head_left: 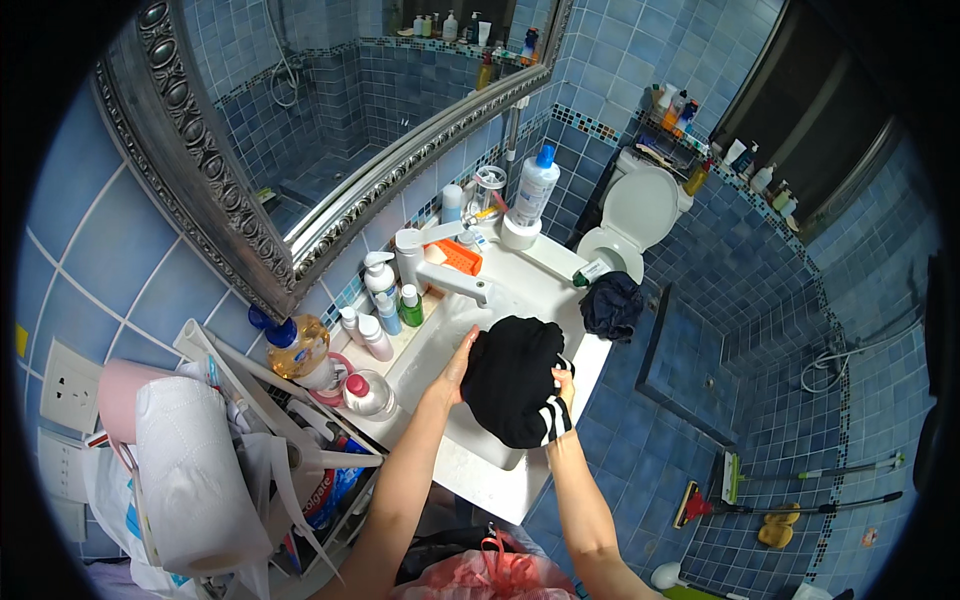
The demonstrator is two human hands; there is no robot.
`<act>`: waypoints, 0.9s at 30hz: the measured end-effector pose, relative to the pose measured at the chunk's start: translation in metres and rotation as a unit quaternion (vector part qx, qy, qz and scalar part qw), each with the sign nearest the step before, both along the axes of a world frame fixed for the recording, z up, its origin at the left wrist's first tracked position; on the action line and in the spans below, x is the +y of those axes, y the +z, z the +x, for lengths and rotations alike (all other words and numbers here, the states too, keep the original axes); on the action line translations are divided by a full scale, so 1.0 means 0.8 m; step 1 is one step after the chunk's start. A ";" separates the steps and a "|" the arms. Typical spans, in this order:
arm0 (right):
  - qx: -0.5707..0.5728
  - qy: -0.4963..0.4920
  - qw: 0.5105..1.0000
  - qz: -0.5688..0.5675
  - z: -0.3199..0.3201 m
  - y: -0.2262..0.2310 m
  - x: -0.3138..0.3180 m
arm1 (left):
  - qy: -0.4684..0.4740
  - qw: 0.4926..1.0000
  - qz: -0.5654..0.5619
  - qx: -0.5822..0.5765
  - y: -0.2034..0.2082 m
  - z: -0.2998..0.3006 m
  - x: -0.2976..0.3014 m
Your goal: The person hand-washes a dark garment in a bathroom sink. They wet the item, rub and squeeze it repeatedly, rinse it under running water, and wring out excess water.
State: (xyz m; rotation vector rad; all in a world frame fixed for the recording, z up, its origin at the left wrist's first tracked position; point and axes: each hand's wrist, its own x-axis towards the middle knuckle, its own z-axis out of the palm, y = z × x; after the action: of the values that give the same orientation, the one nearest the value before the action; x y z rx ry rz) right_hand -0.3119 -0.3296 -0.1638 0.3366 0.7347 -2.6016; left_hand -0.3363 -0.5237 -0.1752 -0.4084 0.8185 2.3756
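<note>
A bunched black garment point(512, 375) with white stripes along one edge is pressed between my two hands over the white sink point(430, 350). My left hand point(459, 366) lies against its left side, fingers pointing up and partly hidden by the cloth. On the right side, near the stripes, my right hand point(565, 384) grips the cloth with its fingers curled. The grey-white faucet point(455, 280) reaches over the basin just behind the bundle. Another dark bunched cloth point(612, 305) rests on the sink's right rim.
Bottles, among them a green one point(411, 306) and a clear one with a red cap point(368, 396), line the left ledge. An orange soap dish point(458, 257) and a tall blue-capped bottle point(535, 187) stand behind the faucet. Paper rolls point(195, 470) crowd the left. A toilet point(640, 210) stands far right.
</note>
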 end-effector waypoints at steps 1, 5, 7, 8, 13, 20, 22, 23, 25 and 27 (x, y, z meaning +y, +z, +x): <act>0.001 0.004 1.000 0.016 -0.001 -0.001 -0.003 | 0.005 0.999 -0.033 0.026 -0.006 0.000 0.001; -0.047 0.003 0.998 0.040 0.004 0.011 -0.020 | 0.007 0.988 -0.143 0.058 -0.031 -0.008 -0.006; -0.051 -0.031 0.996 0.071 -0.002 -0.015 -0.019 | 0.036 0.962 -0.247 0.112 -0.034 -0.011 -0.003; -0.052 -0.036 0.995 0.077 -0.001 -0.015 -0.020 | 0.049 0.944 -0.297 0.139 -0.031 -0.012 -0.001; -0.094 -0.144 0.952 0.252 -0.006 -0.046 -0.030 | 0.038 0.873 -0.455 0.170 -0.041 -0.018 -0.001; -0.008 -0.235 0.858 0.457 0.003 -0.027 -0.052 | 0.050 0.761 -0.614 0.202 -0.018 -0.007 0.006; 0.012 -0.283 0.820 0.497 0.010 -0.019 -0.063 | 0.056 0.748 -0.631 0.196 -0.018 0.001 0.002; 0.021 -0.280 0.811 0.514 0.008 -0.030 -0.056 | 0.057 0.743 -0.637 0.197 -0.017 0.003 0.005; 0.028 -0.264 0.820 0.508 0.005 -0.040 -0.044 | 0.090 0.748 -0.629 0.194 -0.017 0.013 0.009; 0.025 -0.235 0.855 0.462 0.007 -0.039 -0.036 | 0.114 0.752 -0.625 0.174 -0.017 0.025 0.009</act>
State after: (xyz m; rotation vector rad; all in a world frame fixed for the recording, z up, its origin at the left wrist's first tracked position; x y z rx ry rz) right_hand -0.3064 -0.3588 -0.1946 0.8009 2.1383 -2.4547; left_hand -0.3161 -0.5164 -0.1888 -0.5721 2.6347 1.7288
